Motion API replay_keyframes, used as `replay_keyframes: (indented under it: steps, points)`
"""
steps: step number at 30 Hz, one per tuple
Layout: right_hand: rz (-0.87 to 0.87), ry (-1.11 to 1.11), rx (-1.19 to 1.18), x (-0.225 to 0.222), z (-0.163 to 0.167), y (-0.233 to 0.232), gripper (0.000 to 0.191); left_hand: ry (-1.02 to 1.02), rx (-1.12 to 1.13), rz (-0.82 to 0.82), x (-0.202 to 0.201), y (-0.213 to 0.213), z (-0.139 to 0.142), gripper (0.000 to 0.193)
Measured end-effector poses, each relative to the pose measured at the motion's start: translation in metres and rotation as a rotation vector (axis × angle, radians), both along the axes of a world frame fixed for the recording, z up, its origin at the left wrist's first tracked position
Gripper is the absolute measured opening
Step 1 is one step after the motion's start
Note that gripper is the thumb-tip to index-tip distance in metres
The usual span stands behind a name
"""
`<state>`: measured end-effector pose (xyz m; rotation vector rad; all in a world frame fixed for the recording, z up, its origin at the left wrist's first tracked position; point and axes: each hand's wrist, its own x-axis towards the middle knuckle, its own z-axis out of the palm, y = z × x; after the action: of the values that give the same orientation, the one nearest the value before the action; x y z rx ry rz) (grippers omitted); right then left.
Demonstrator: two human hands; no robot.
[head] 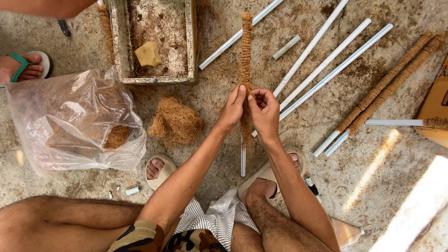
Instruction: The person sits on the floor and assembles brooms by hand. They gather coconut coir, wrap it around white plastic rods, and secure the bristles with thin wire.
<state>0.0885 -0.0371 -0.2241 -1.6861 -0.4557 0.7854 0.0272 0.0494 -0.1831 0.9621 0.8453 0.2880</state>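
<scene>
Bare knees frame both hands over the concrete floor [382,186]. Left hand [232,112] and right hand [264,112] pinch with closed fingers the brown coir-wrapped white pipe [246,51], pressing fibre tight; a loose coir heap [176,123] lies beside for refilling.

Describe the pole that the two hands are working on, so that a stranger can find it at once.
Start from the concrete trough at the top left; just right of it, one pole runs straight down to the left hand and right hand. Unlike the bare white pipes beside it, its upper part is wrapped in brown fibre, with loose fibre hanging under the hands.
</scene>
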Motion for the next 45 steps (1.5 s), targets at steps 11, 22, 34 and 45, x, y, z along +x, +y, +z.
replay_keyframes:
  steps: [11, 22, 34, 45]
  points:
    - [0.007, -0.051, -0.024, 0.002, 0.005, -0.006, 0.014, 0.081, 0.064, 0.002, -0.002, -0.01, 0.007, 0.062]
    - [0.011, -0.037, -0.038, 0.002, 0.005, -0.024, 0.01, 0.085, 0.116, -0.012, -0.002, -0.02, 0.006, 0.063]
    - [0.091, -0.011, -0.092, 0.007, -0.015, -0.039, 0.014, 0.029, 0.127, 0.014, -0.006, -0.036, -0.02, 0.037]
    - [0.179, 0.093, 0.032, 0.02, -0.014, -0.043, 0.017, 0.129, 0.276, 0.008, -0.004, -0.044, -0.029, 0.045]
